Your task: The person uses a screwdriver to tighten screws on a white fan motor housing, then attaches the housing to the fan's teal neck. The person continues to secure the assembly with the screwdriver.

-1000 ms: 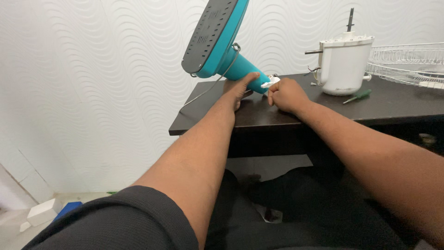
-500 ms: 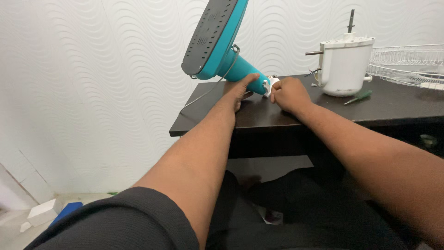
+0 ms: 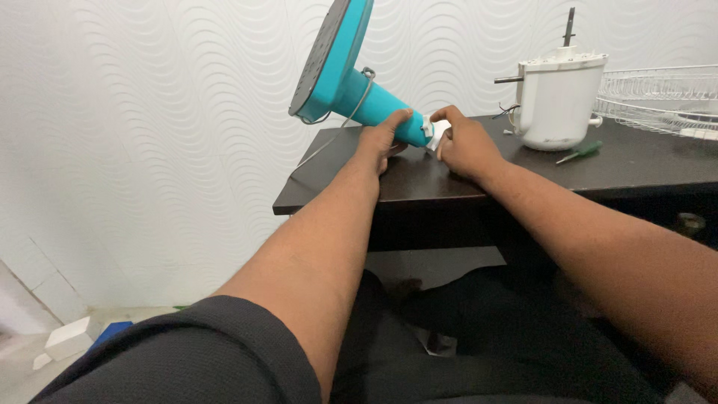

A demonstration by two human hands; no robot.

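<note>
Bare forearms, a dark short sleeve (image 3: pixel 217 352), and dark trousers (image 3: pixel 479 352).

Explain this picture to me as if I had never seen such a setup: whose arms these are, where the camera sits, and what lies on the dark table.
There is no machine here. A person wears a camera on the head, so you look down along their own two arms. The left hand grips the neck of a teal fan base, which is tipped up on its side at the edge of the dark table. The right hand pinches a small white part at the end of that neck. Further right stand a white motor housing with a shaft sticking up, a green-handled screwdriver and a white wire grille.
</note>
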